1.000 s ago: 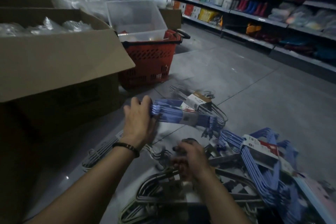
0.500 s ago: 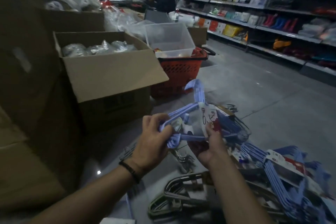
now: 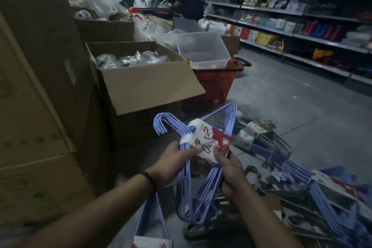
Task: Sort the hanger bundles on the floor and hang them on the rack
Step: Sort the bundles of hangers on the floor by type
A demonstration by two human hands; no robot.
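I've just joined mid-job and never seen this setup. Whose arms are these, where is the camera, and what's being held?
No machine here: a person works with bare hands, and this one picture comes from a camera worn on their head, looking forward and down. The left hand and right hand both grip one blue hanger bundle, thumbs on its paper label. More bundles lie on the grey floor to the right. Beyond stand an open cardboard box, a red basket carrying a clear tub, and store shelves.
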